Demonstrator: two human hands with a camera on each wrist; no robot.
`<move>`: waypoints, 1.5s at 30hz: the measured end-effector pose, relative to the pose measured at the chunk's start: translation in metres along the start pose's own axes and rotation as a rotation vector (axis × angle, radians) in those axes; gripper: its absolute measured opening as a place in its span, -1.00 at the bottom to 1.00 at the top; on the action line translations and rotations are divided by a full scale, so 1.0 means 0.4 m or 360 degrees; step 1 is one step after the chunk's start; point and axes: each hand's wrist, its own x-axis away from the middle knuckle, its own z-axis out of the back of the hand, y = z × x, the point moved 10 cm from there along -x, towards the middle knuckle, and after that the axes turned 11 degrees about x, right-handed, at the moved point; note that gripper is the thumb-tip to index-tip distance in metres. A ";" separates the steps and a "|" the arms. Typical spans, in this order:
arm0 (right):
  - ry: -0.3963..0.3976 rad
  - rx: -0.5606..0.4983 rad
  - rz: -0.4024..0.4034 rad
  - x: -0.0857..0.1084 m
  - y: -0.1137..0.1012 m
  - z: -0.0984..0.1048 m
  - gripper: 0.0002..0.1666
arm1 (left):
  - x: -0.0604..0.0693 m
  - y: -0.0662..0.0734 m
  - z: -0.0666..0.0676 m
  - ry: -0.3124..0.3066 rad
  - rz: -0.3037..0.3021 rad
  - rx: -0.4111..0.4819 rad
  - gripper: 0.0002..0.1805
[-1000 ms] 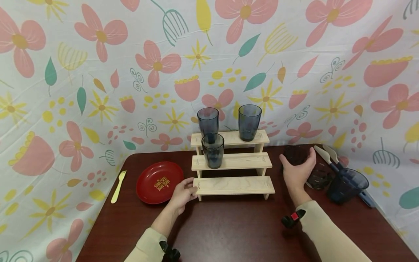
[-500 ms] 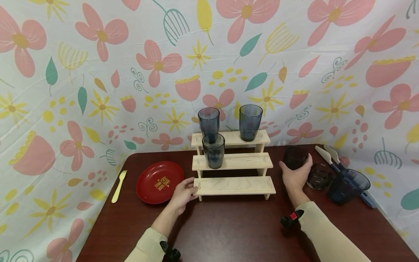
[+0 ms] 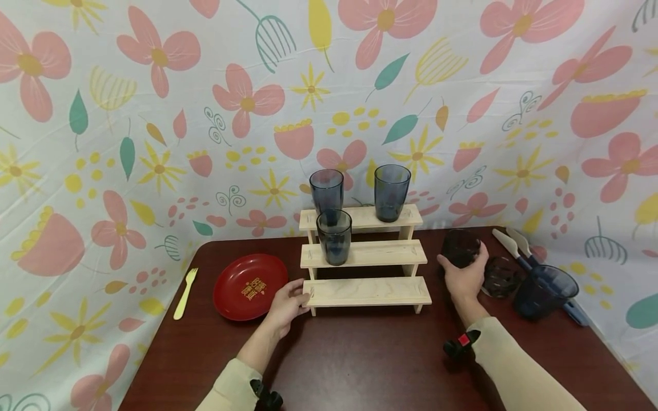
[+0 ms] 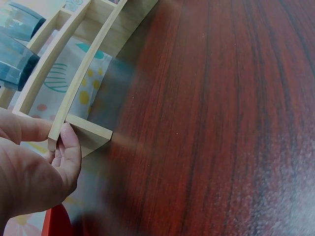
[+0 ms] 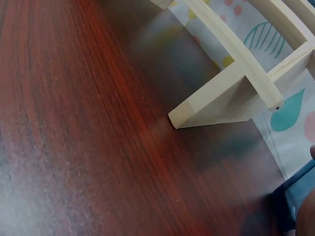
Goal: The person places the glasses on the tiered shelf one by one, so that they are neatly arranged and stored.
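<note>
A three-step wooden rack point(image 3: 367, 291) stands mid-table. My left hand point(image 3: 285, 308) pinches the left end of its lowest step between thumb and fingers; the left wrist view shows this grip closely. Two blue-grey tumblers, a left one point(image 3: 327, 188) and a right one point(image 3: 392, 194), stand upright on the top step. Another tumbler point(image 3: 335, 238) is on the left of the middle step. Right of the rack, my right hand point(image 3: 465, 281) grips a dark tumbler point(image 3: 457, 250). Only part of that tumbler point(image 5: 284, 209) appears at the right wrist view's lower right edge.
Beside my right hand lie a dark clear glass item point(image 3: 500, 277), a tilted blue tumbler point(image 3: 545, 291) and blue-handled, white-ended utensils point(image 3: 509, 244). A red plate point(image 3: 251, 287) and a yellow fork point(image 3: 185, 294) lie at left. Flowered cloth point(image 3: 257, 142) hangs behind the table.
My right hand has shifted slightly left and toward me, with the dark tumbler in its grip. The left hand, the rack and the tumblers on it have stayed in place.
</note>
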 end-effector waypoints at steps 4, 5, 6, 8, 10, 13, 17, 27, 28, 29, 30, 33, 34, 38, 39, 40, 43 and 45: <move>-0.0024 0.0014 0.0054 0.005 -0.004 0.002 0.23 | 0.003 0.000 0.000 0.0000 0.0002 -0.0004 -0.36; -0.0031 0.0023 0.0075 0.006 -0.006 0.004 0.23 | 0.004 0.000 0.000 0.0001 0.0004 -0.0004 -0.37; -0.0041 0.0035 0.0098 0.008 -0.010 0.005 0.23 | 0.005 0.000 -0.001 0.0001 0.0004 -0.0005 -0.37; -0.0057 0.0055 0.0160 0.009 -0.023 0.011 0.23 | 0.006 -0.001 0.000 0.0004 0.0009 -0.0002 -0.37; -0.0084 0.0080 0.0213 0.010 -0.039 0.018 0.23 | 0.006 -0.002 0.000 0.0001 0.0008 -0.0004 -0.37; -0.0135 0.0105 0.0291 0.010 -0.068 0.030 0.23 | 0.006 -0.001 -0.002 -0.0002 0.0003 -0.0009 -0.37; -0.0212 0.0128 0.0353 0.014 -0.107 0.048 0.23 | 0.005 0.000 -0.001 0.0003 0.0002 -0.0011 -0.37; -0.0345 0.0083 0.0526 0.042 -0.221 0.086 0.20 | 0.001 -0.002 0.002 -0.0002 0.0001 -0.0006 -0.37; -0.0352 0.0083 0.0550 0.046 -0.233 0.088 0.20 | 0.001 -0.002 0.002 -0.0001 -0.0001 -0.0005 -0.38; -0.0359 0.0087 0.0572 0.049 -0.244 0.090 0.21 | 0.000 -0.002 0.003 -0.0002 0.0000 -0.0004 -0.38; -0.0367 0.0092 0.0586 0.052 -0.254 0.091 0.21 | -0.001 -0.003 0.003 -0.0002 0.0000 -0.0004 -0.38; -0.0392 0.0082 0.0625 0.062 -0.286 0.092 0.21 | -0.003 -0.003 0.003 -0.0009 -0.0001 -0.0003 -0.37; -0.0397 0.0082 0.0634 0.066 -0.296 0.091 0.22 | -0.003 -0.003 0.003 -0.0011 -0.0002 -0.0002 -0.37; -0.0408 0.0067 0.0688 0.083 -0.334 0.081 0.22 | -0.004 -0.002 0.002 -0.0014 -0.0004 -0.0006 -0.36; -0.0403 0.0072 0.0704 0.086 -0.342 0.077 0.22 | -0.003 -0.002 0.001 -0.0015 -0.0006 -0.0009 -0.36; -0.0401 0.0070 0.0722 0.090 -0.349 0.072 0.22 | -0.003 -0.001 0.001 -0.0013 -0.0004 -0.0009 -0.36; -0.0389 0.0051 0.0781 0.104 -0.370 0.057 0.20 | -0.003 -0.001 0.002 -0.0013 -0.0003 -0.0010 -0.35; -0.0400 0.0027 0.0807 0.115 -0.381 0.044 0.20 | -0.003 -0.002 0.002 -0.0015 -0.0002 -0.0007 -0.35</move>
